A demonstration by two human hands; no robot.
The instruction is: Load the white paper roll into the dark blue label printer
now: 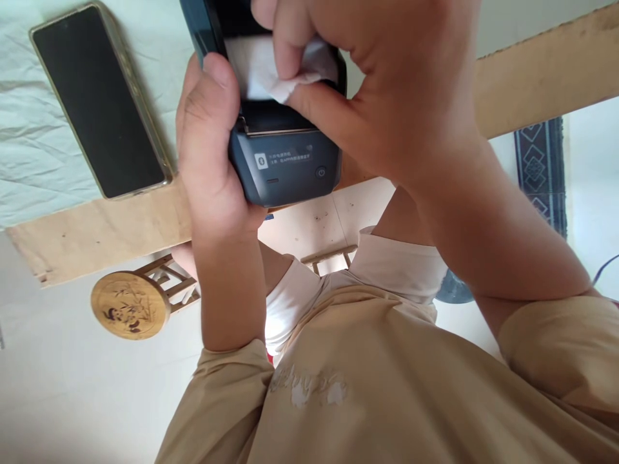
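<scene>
My left hand (210,129) is wrapped round the left side of a dark blue portable printer (285,171), its thumb on the edge. The printer has a Bluetooth mark and a power button on its front, and its top is open over a black inner bay. Thumb and fingers of my right hand (358,71) pinch a crumpled white tissue (261,64) inside that bay. My right hand hides part of the printer's right side, and the frame's top edge cuts off its far end.
A smartphone (99,100) with a dark screen lies left of the printer on a pale cloth (29,129). The table's wooden edge (106,232) runs below it. A round wooden stool (128,304) stands on the floor at lower left. A patterned dark mat (539,167) shows at right.
</scene>
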